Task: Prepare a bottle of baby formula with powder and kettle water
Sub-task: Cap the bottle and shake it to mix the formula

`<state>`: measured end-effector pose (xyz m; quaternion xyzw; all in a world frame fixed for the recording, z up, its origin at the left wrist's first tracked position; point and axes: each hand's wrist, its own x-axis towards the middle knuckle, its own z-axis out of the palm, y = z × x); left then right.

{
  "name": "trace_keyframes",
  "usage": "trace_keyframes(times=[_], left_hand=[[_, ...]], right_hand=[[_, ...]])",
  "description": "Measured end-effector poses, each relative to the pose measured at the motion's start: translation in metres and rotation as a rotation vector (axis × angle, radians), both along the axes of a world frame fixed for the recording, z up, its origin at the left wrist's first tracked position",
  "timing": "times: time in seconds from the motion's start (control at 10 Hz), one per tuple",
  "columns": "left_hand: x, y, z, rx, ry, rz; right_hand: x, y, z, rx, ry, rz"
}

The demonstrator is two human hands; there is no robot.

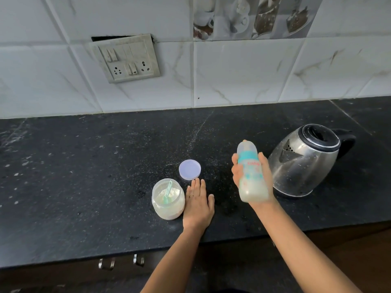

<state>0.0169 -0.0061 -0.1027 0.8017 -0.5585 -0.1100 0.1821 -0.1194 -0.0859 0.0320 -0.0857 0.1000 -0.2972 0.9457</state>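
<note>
My right hand (265,178) grips a baby bottle (250,176) above the counter, held upright with a slight tilt; it has a teal collar, its cap on, and milky liquid inside. The bottle looks motion-blurred. My left hand (197,203) lies flat on the black counter (84,166), fingers spread, touching nothing but the surface. Just left of it stands an open clear jar of white powder (168,199) with a green scoop (167,193) stuck in it. The jar's pale round lid (189,169) lies flat beyond my left fingertips. A steel kettle (304,161) stands to the right of the bottle.
A tiled wall with a switch and socket plate (127,59) rises behind the counter. The counter's front edge runs below my wrists, with drawer handles (121,262) under it. The kettle's black handle (347,142) points to the right.
</note>
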Motion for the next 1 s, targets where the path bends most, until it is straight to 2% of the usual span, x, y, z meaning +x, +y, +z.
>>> trace_keyframes(times=[0.1,0.2,0.3,0.4,0.5,0.6,0.7,0.8,0.9,1.0], left_hand=[[0.0,0.0,0.0,-0.003,-0.008,-0.001],[0.0,0.0,-0.001,-0.003,-0.005,0.007],[0.0,-0.001,-0.001,0.0,-0.001,0.003],[-0.001,0.0,-0.001,-0.002,0.013,0.005],[0.0,0.0,-0.001,-0.005,0.007,0.011],[0.0,-0.001,-0.001,0.001,0.006,0.007],[-0.001,0.0,-0.001,0.007,0.01,0.003],[-0.001,-0.001,0.0,0.009,0.004,0.006],[-0.001,0.0,0.0,0.015,-0.002,0.007],[-0.001,0.0,0.0,0.017,-0.001,0.004]], right_hand=[[-0.003,-0.004,-0.011,0.133,-0.055,-0.199],[-0.007,-0.001,-0.013,-0.123,0.043,0.078],[0.003,-0.002,-0.017,-0.025,0.167,-0.078],[0.008,-0.005,-0.025,0.116,0.19,-0.222],[0.005,-0.001,-0.026,-0.049,0.252,-0.006],[0.006,-0.002,-0.026,0.169,0.177,-0.182],[0.0,-0.004,-0.024,0.224,0.129,-0.126],[-0.001,-0.007,-0.019,-0.022,0.233,-0.033],[-0.002,-0.007,-0.02,0.256,0.102,-0.182],[-0.004,-0.002,-0.014,0.256,-0.036,-0.029]])
